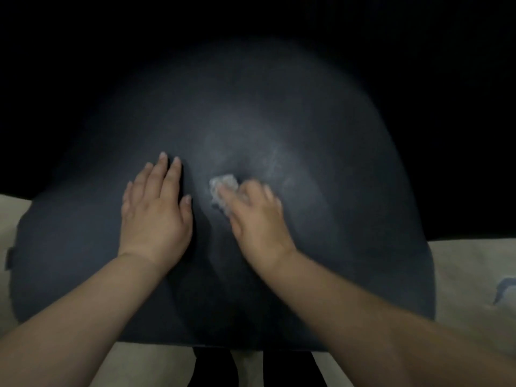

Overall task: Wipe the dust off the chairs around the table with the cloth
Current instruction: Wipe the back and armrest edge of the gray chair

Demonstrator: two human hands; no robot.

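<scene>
A dark blue-grey chair seat (321,219) fills most of the view, with pale dust streaks right of its middle. My left hand (156,210) lies flat on the seat, fingers straight and together. My right hand (257,216) is blurred and presses a small crumpled whitish cloth (223,188) onto the seat, fingers curled over it. The cloth shows only at my fingertips. The two hands are a short gap apart.
Pale beige floor (469,275) shows at both sides and below the seat's front edge. My dark-clad legs (215,367) stand just in front of the chair. Everything behind the seat is black and unlit.
</scene>
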